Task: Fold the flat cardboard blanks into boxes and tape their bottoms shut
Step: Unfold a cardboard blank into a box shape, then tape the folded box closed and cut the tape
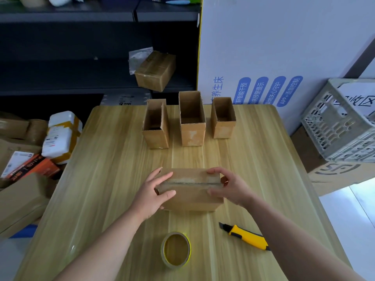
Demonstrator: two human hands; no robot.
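Note:
A folded cardboard box stands upside down in the middle of the wooden table, with a strip of clear tape along its bottom seam. My left hand grips its left end, thumb on the near side and fingers on top. My right hand holds the right end the same way. Three open boxes stand upright in a row at the far edge: left box, middle box, right box. A roll of clear tape stands on edge near me. A yellow utility knife lies to its right.
A grey plastic crate sits tilted on a carton at the right. A tall white printed carton stands behind the table. Dark shelves hold a taped box. Parcels and flat cardboard are piled on the left.

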